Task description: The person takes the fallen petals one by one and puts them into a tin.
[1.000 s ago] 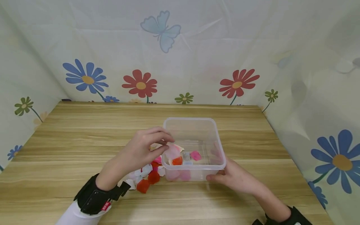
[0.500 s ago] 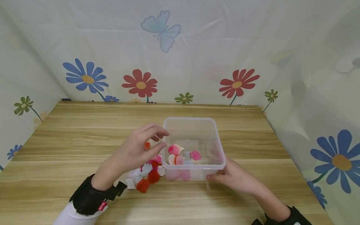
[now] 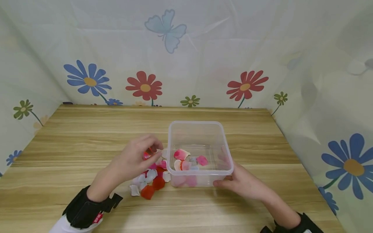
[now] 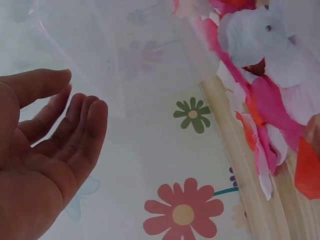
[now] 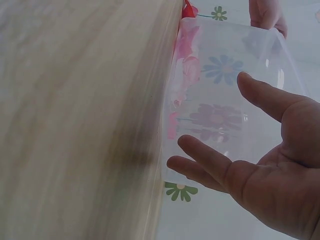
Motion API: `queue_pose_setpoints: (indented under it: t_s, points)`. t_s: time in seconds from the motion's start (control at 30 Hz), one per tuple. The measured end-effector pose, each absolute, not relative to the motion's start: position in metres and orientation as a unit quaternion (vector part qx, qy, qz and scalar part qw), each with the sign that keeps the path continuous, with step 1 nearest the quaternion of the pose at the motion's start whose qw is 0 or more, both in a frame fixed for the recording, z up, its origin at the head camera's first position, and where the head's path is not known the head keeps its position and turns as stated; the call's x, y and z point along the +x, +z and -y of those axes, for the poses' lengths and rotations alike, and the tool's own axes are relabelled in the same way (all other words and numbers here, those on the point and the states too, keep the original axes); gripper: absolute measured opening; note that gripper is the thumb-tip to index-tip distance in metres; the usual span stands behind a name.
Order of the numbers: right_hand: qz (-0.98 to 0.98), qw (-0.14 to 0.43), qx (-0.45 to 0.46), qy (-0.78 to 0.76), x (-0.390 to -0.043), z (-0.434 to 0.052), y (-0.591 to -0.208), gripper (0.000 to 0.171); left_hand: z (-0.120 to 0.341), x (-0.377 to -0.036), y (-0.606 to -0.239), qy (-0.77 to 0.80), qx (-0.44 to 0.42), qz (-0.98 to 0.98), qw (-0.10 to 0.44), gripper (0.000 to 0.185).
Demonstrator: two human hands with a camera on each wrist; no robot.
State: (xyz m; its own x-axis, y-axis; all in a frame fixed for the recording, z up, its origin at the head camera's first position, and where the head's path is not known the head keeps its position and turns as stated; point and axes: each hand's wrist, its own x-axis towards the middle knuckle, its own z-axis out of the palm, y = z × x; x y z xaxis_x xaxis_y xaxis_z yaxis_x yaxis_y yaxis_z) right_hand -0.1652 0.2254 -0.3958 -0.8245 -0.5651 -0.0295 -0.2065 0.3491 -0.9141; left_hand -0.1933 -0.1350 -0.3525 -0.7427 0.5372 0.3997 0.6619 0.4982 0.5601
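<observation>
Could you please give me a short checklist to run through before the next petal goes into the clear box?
1. Clear box upright with its top open: ok.
2. Right hand steadies the box at its near right corner: ok.
3. Left hand is over the petal pile, left of the box: ok.
4. A red petal shows at the left fingers; whether it is firmly pinched: cannot tell.
5. Petals in the box lie low on the floor, with room left: ok.
6. Loose petals lie on the wooden table, away from its edge: ok.
</observation>
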Motion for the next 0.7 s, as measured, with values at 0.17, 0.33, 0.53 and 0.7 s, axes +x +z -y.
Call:
queue_pose_setpoints:
  t_s: [0.17,0.33,0.53,0.7]
  points:
    - [-0.803,0.175,-0.239,-0.517,-0.165,-0.226,-0.396,0.082,0.135,-0.191,-0.362,-0.33,-0.338,0.881,0.016,0.02]
    - [-0.805,0.173,-0.242,-0.513,-0.166,-0.226,-0.397,0.083,0.134,-0.191,-0.37,-0.294,-0.368,0.881,-0.043,0.017]
    - [-0.803,0.171,-0.245,-0.515,-0.166,-0.226,-0.397,0.083,0.133,-0.19,-0.374,-0.27,-0.354,0.889,-0.106,0.018]
    - [-0.799,0.175,-0.243,-0.522,-0.166,-0.226,-0.398,0.083,0.129,-0.191,-0.381,-0.248,-0.341,0.896,-0.14,0.019]
